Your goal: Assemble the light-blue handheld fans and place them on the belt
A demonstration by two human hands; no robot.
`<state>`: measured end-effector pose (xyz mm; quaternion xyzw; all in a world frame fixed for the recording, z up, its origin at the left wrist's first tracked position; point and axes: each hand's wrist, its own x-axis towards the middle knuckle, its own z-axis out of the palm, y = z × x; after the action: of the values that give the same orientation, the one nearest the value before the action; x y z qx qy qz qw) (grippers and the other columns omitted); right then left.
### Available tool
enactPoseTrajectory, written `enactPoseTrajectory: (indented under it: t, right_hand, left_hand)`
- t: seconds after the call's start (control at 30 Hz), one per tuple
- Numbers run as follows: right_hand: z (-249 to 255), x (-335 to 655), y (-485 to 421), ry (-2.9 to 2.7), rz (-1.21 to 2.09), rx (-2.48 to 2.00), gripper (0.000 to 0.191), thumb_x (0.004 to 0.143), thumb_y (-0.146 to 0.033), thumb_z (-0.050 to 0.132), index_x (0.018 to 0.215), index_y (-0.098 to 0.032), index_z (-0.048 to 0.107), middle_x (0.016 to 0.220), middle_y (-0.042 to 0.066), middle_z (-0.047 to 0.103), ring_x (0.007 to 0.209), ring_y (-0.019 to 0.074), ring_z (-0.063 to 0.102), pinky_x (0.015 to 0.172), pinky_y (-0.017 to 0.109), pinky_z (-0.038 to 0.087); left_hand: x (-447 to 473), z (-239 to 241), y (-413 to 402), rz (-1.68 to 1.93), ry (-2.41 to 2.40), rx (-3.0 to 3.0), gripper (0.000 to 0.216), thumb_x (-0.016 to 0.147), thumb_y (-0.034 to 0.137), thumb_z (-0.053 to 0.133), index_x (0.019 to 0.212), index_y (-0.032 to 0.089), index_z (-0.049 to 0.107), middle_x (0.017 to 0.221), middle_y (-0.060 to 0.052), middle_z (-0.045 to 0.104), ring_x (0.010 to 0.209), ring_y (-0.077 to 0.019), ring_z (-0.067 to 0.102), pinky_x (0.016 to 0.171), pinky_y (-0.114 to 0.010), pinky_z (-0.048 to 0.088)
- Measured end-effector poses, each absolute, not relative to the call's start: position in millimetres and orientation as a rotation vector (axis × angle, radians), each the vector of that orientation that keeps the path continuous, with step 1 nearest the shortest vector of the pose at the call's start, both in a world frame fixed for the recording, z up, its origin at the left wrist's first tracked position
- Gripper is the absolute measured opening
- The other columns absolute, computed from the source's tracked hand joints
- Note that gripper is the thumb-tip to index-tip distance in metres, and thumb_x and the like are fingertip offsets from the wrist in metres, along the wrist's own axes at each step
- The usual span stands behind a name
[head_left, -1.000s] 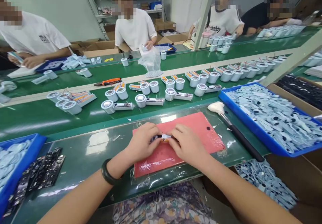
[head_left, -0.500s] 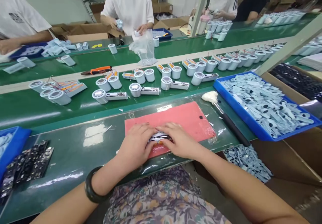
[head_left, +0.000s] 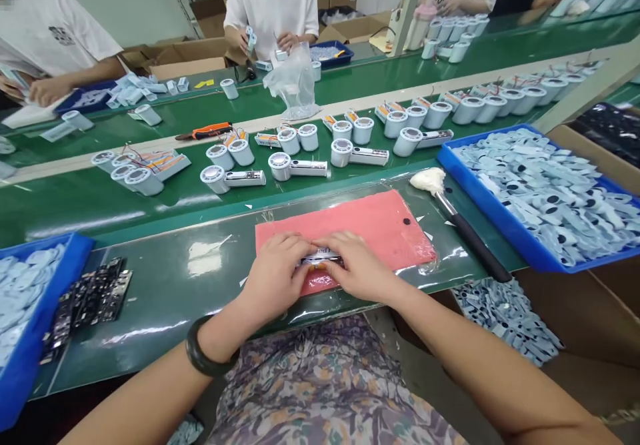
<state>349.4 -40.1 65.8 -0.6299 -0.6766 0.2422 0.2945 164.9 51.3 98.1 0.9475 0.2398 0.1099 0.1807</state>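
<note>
My left hand (head_left: pixel 277 268) and my right hand (head_left: pixel 361 266) are closed around the two ends of a white device housing (head_left: pixel 323 256) with a dark strip along it. Most of it is hidden under my fingers, and both thumbs press its near side. The housing rests low over a red plastic-covered mat (head_left: pixel 375 215) on the green bench. Beyond the mat stand similar assembled units (head_left: pixel 303 168), each with a round white head and a handle showing a dark strip.
A black-handled tool (head_left: pixel 473 238) with a white wrapped head lies right of the mat. Blue trays of pale-blue parts stand at right (head_left: pixel 540 261) and left (head_left: pixel 75 265). Circuit boards (head_left: pixel 93 298) lie beside the left tray. Orange-handled pliers (head_left: pixel 210 130) lie farther back. Co-workers sit across.
The camera view has shifted, bringing more of the left tray into view. My hands keep the same grip on the housing. A co-worker opposite has moved their hands.
</note>
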Motion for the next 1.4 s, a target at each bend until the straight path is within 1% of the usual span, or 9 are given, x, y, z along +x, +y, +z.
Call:
enactPoseTrajectory:
  t: [0.13,0.33,0.43,0.53,0.73,0.97,1.13,1.33,1.4]
  right_hand:
    - [64.6,348.9,-37.6,-1.782,0.633,-1.7,0.029,0.095,-0.019,0.057,0.122,-0.021,0.068,0.117,0.01,0.07,0.11,0.0284,0.059,0.102,0.05,0.046]
    - [51.6,347.5,-45.5,-1.646,0.638,-1.581,0.032,0.097,-0.029,0.053,0.126,-0.024,0.066,0.125,0.011,0.069,0.117,0.0306,0.062,0.105,0.055,0.048]
    - [50.0,332.4,-41.4,-1.578,0.72,-1.55,0.035,0.099,-0.037,0.052,0.129,-0.025,0.065,0.127,0.011,0.068,0.12,0.031,0.062,0.103,0.055,0.052]
    - [58.9,308.5,-29.7,-1.602,0.869,-1.481,0.043,0.099,-0.039,0.052,0.138,-0.025,0.061,0.137,0.012,0.064,0.126,0.0307,0.061,0.108,0.055,0.052]
    - [71.3,287.1,6.9,-1.903,0.989,-1.542,0.056,0.096,-0.039,0.056,0.15,-0.022,0.053,0.158,0.011,0.048,0.144,0.0336,0.048,0.118,0.057,0.044]
    - [61.5,294.7,43.0,-2.086,0.955,-1.513,0.044,0.1,-0.028,0.046,0.141,-0.023,0.061,0.146,0.011,0.06,0.13,0.0312,0.061,0.106,0.051,0.056]
    - [54.8,295.2,57.2,-2.084,0.917,-1.482,0.04,0.101,-0.025,0.041,0.133,-0.028,0.065,0.138,0.008,0.065,0.121,0.0297,0.067,0.094,0.047,0.062]
    - [53.5,298.0,62.4,-2.117,0.969,-1.432,0.04,0.101,-0.022,0.04,0.129,-0.027,0.068,0.13,0.008,0.07,0.114,0.026,0.071,0.09,0.038,0.062]
    - [50.8,297.9,63.4,-2.166,0.974,-1.433,0.039,0.098,-0.017,0.044,0.127,-0.026,0.069,0.126,0.007,0.072,0.109,0.025,0.072,0.09,0.037,0.061]
  left_hand:
    - [171.5,99.7,48.6,0.243,0.763,2.638,0.02,0.092,0.014,0.054,0.107,0.02,0.067,0.111,-0.008,0.07,0.108,-0.028,0.062,0.098,-0.05,0.052]
    - [164.5,93.8,38.7,0.3,0.698,2.973,0.026,0.094,0.021,0.062,0.119,0.017,0.062,0.118,-0.012,0.066,0.12,-0.0316,0.056,0.104,-0.053,0.049]
    - [146.3,91.7,43.0,0.422,0.725,3.158,0.013,0.099,0.021,0.056,0.108,0.017,0.064,0.111,-0.012,0.065,0.109,-0.0277,0.059,0.099,-0.047,0.05]
    - [111.1,99.1,59.3,0.498,0.731,3.225,0.015,0.099,0.017,0.052,0.106,0.018,0.065,0.114,-0.011,0.065,0.115,-0.0279,0.058,0.103,-0.046,0.049]
    - [5.7,128.4,144.0,0.344,1.076,3.221,0.027,0.095,0.011,0.049,0.115,0.019,0.066,0.129,-0.013,0.064,0.131,-0.0319,0.054,0.109,-0.05,0.05]
    - [-73.8,161.8,261.5,-0.11,1.54,3.099,0.025,0.093,0.011,0.048,0.105,0.018,0.069,0.137,-0.021,0.059,0.141,-0.04,0.046,0.11,-0.059,0.046]
    - [-88.3,163.9,313.8,-0.261,1.73,2.97,0.029,0.091,0.008,0.045,0.103,0.021,0.069,0.144,-0.018,0.054,0.146,-0.0394,0.039,0.111,-0.063,0.041]
    - [-91.2,151.5,356.4,-0.432,1.914,2.672,0.024,0.079,0.012,0.062,0.098,0.022,0.073,0.117,-0.015,0.067,0.11,-0.0342,0.066,0.094,-0.047,0.055]
    - [-86.2,153.5,364.6,-0.424,1.922,2.62,0.029,0.077,0.012,0.062,0.1,0.024,0.074,0.118,-0.013,0.067,0.107,-0.0318,0.067,0.093,-0.043,0.056]
